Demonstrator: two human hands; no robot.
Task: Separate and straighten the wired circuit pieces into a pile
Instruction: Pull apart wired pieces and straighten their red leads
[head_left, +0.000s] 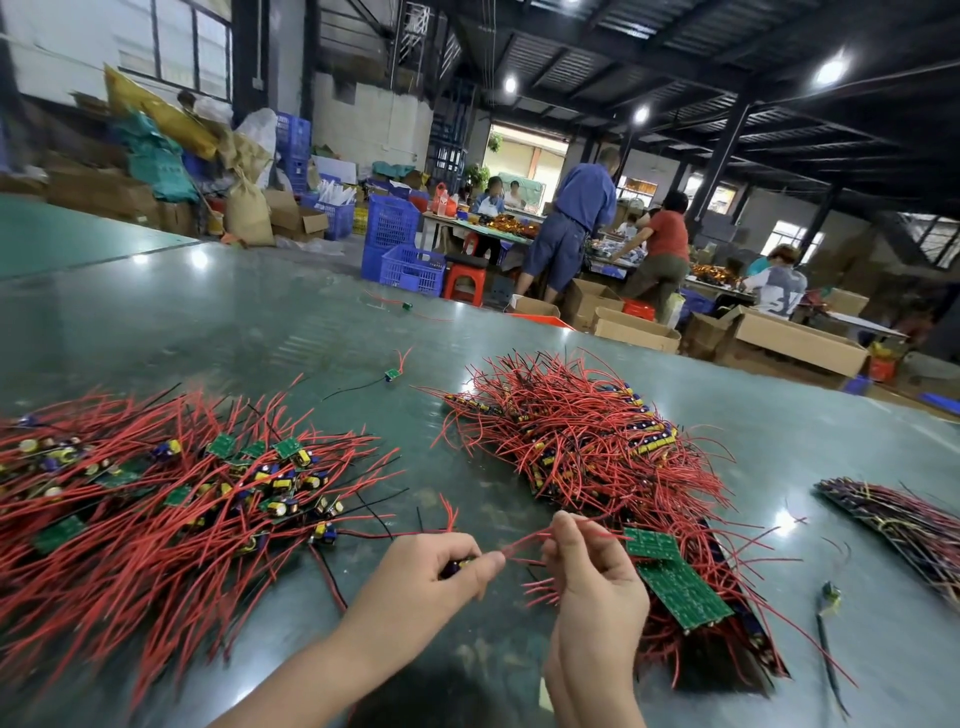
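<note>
A tangled heap of circuit pieces (171, 499) with red wires, green boards and yellow-blue parts covers the left of the green table (260, 322). A straightened pile of circuit pieces (597, 452) lies to the right and runs toward me. My left hand (431, 577) grips one small circuit piece (457, 565) at its component end. My right hand (587, 577) pinches that piece's red wires (524, 543), which stretch between both hands. Green boards (675, 582) of the sorted pile lie just right of my right hand.
A bundled stack of wired pieces (904, 519) lies at the right edge. Single loose pieces (392, 375) rest farther back, and another loose piece (830, 597) lies near right. Beyond the table are blue crates (400, 249), cardboard boxes and several people at other benches.
</note>
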